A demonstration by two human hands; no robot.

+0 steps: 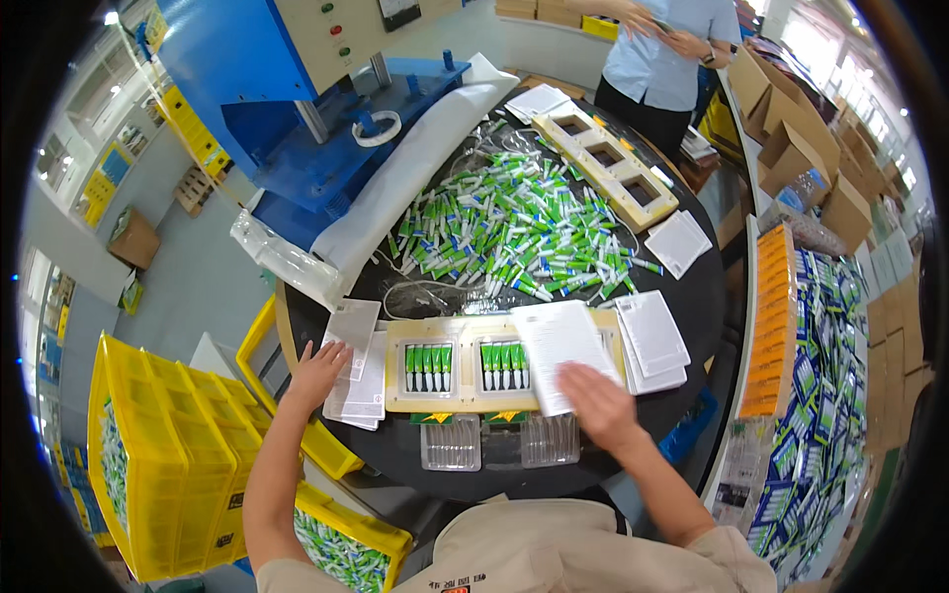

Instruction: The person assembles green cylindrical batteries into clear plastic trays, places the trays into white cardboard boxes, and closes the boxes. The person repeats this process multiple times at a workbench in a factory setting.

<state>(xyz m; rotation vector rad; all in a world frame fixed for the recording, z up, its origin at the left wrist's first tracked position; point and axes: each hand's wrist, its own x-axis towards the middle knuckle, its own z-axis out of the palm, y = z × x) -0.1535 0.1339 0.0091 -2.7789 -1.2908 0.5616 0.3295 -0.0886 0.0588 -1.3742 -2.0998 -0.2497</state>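
Note:
A cream tray frame (465,404) lies on the round black table before me, with small green-and-white tubes (428,368) lined up in clear blister trays in its openings. My right hand (600,403) grips the near edge of a white printed card (559,341), held over the frame's right part and hiding what sits there. At the left, my left hand (318,374) rests with fingers stretched on a pile of white cards (358,387), at the frame's left end. Another stack of white cards (652,336) lies right of the frame.
Beyond the frame spreads a heap of loose tubes (504,222). A blue press machine (326,148) stands far left. An empty cream frame (608,163) lies far right. Clear blister trays (451,444) hang near the front edge. Yellow crates (178,455) stand left. A person (664,59) stands across the table.

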